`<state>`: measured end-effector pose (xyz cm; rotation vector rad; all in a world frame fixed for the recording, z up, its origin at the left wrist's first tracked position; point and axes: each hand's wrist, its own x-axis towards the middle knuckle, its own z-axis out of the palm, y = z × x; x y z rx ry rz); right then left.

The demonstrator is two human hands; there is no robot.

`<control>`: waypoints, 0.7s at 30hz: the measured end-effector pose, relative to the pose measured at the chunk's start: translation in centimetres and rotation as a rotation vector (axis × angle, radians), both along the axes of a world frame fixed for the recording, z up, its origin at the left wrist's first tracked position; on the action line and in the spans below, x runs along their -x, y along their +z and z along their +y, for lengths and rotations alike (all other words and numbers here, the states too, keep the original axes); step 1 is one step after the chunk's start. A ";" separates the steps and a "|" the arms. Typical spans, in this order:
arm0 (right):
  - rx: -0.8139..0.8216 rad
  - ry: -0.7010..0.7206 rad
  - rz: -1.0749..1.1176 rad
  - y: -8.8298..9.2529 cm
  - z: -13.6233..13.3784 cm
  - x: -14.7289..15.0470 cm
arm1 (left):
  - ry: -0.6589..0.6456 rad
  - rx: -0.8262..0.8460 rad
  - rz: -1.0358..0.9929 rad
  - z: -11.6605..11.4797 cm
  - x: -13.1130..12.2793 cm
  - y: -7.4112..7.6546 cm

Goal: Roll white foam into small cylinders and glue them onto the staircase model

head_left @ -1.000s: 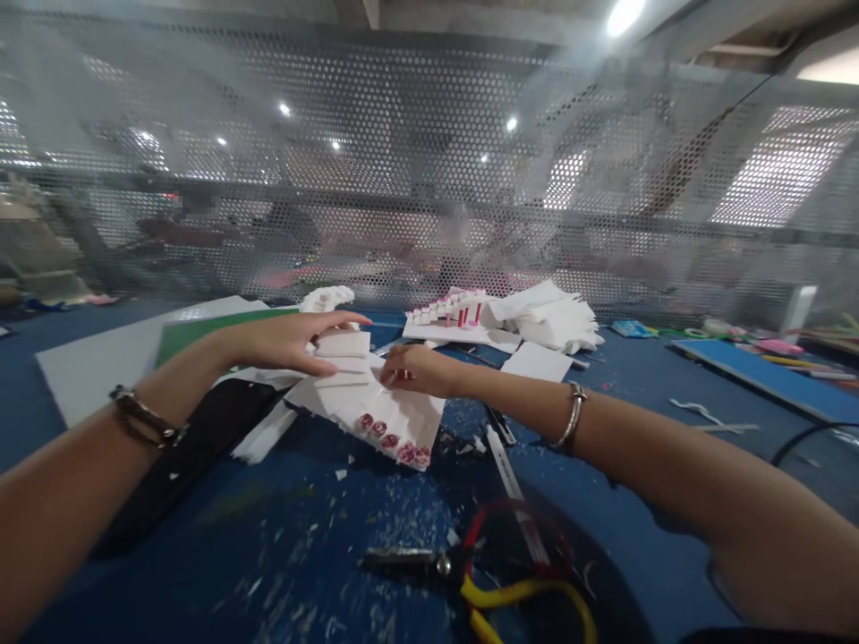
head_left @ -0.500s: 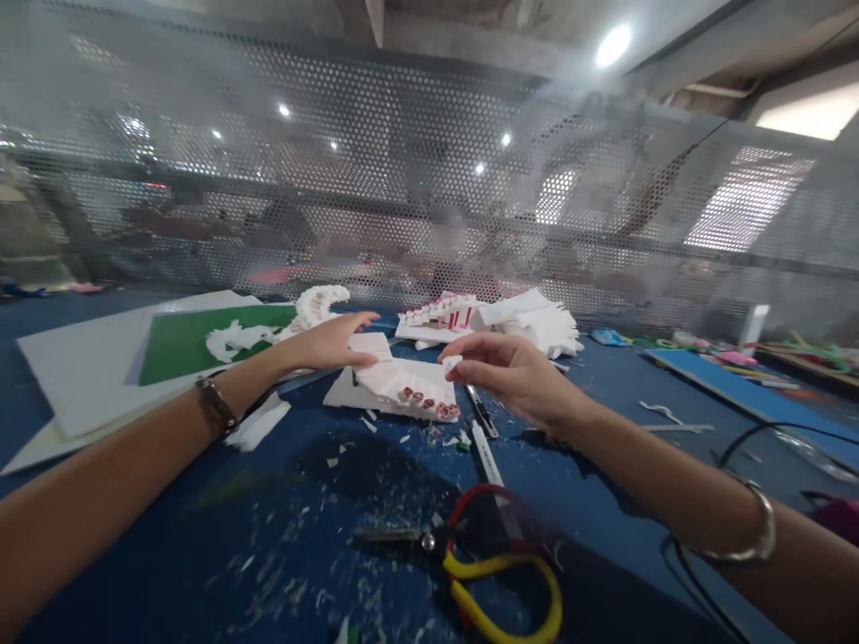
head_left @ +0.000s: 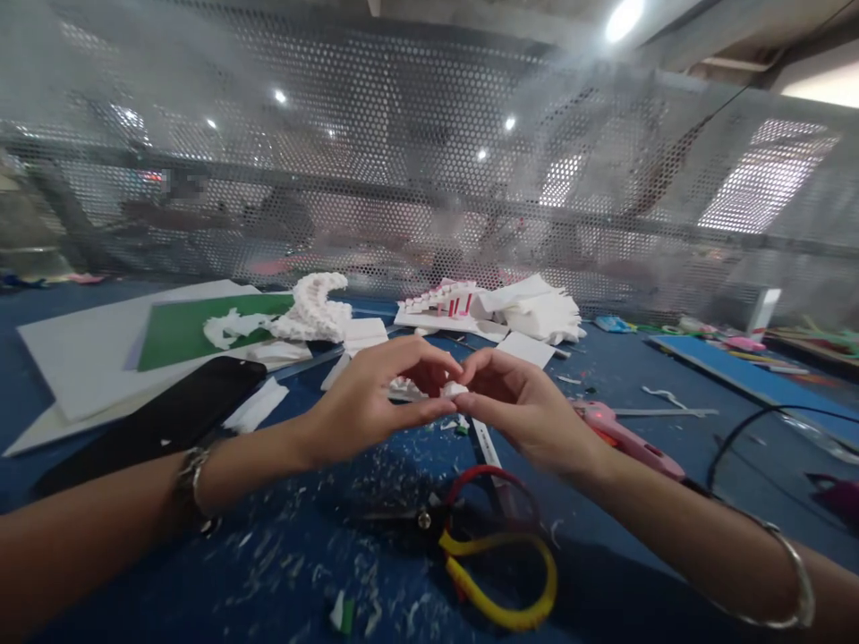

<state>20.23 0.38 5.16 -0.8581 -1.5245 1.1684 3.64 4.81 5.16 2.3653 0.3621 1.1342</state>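
1. White sheets (head_left: 73, 358) lie at the far left of the blue bench (head_left: 215, 599), a green sheet (head_left: 174, 331) on top of them and a ragged white scrap (head_left: 232, 329) over the green.
2. Black and flat, a phone (head_left: 181, 416) rests in front of the sheets, behind the left forearm; a short white strip (head_left: 256, 407) lies just beside its right end.
3. Bumpy and curved, a white form (head_left: 315, 309) stands farther back, near a pale block (head_left: 366, 334).
4. The left hand (head_left: 366, 394) arches inward, thumb and fingertips closed on the left side of a small white piece (head_left: 453, 391).
5. That piece is raised above the bench between the two hands, its shape partly covered by fingers.
6. Behind it stands a white stepped model (head_left: 439, 295) with red posts; nearer the front lie yellow-and-red-handled scissors (head_left: 478, 544), blades pointing left.
7. The right hand (head_left: 530, 402) pinches the same piece from its side.
8. White layered sheets (head_left: 543, 313) pile up behind this hand.
9. Beside the right forearm, partly covered, is a pink glue gun (head_left: 627, 436).
10. A blue board (head_left: 752, 380) lies farthest right.
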 end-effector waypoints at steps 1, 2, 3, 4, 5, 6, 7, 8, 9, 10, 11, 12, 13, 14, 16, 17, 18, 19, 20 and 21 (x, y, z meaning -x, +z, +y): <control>-0.018 -0.013 -0.040 0.1 -0.2 0.0 | 0.005 0.007 -0.003 0.1 0.1 -0.1; -0.040 -0.028 -0.079 0.1 -0.3 0.1 | 0.012 0.009 0.002 0.1 0.1 -0.2; -0.068 -0.051 -0.120 0.2 -0.5 0.1 | 0.023 -0.001 0.011 0.2 0.2 -0.2; -0.103 -0.080 -0.165 0.2 -0.6 0.2 | 0.037 -0.019 0.024 0.3 0.3 -0.3; -0.149 -0.112 -0.215 0.2 -0.8 0.3 | 0.057 -0.040 0.039 0.3 0.4 -0.4; -0.209 -0.146 -0.269 0.2 -0.8 0.3 | 0.075 -0.056 0.054 0.3 0.4 -0.5; -0.277 -0.180 -0.330 0.1 -0.9 0.4 | 0.088 -0.061 0.066 0.3 0.4 -0.6; -0.348 -0.211 -0.394 0.1 -0.8 0.4 | 0.095 -0.051 0.072 0.2 0.4 -0.8; -0.415 -0.236 -0.452 0.0 -0.8 0.4 | 0.097 -0.036 0.071 0.2 0.4 -0.9; -0.474 -0.255 -0.500 -0.1 -0.7 0.4 | 0.098 -0.024 0.064 0.2 0.3 -1.0; -0.520 -0.271 -0.538 -0.1 -0.7 0.4 | 0.102 -0.024 0.049 0.1 0.3 -1.1; -0.555 -0.283 -0.568 -0.2 -0.6 0.3 | 0.109 -0.034 0.033 0.1 0.3 -1.2; -0.581 -0.291 -0.593 -0.2 -0.5 0.3 | 0.119 -0.052 0.020 0.1 0.2 -1.2; -0.601 -0.299 -0.612 -0.2 -0.5 0.3 | 0.133 -0.073 0.014 0.1 0.2 -1.3; -0.626 -0.305 -0.638 -0.1 -0.5 0.3 | 0.156 -0.103 0.025 0.1 0.3 -1.3; -0.629 -0.307 -0.645 -0.1 -0.6 0.3 | 0.166 -0.107 0.035 0.1 0.3 -1.3; -0.628 -0.308 -0.644 -0.1 -0.6 0.3 | 0.174 -0.102 0.042 0.1 0.4 -1.3; -0.618 -0.308 -0.637 0.0 -0.7 0.4 | 0.182 -0.088 0.043 0.1 0.4 -1.3; -0.599 -0.306 -0.621 0.0 -0.7 0.4 | 0.187 -0.063 0.043 0.0 0.4 -1.4; -0.566 -0.302 -0.598 0.1 -0.8 0.5 | 0.189 -0.031 0.041 0.0 0.4 -1.4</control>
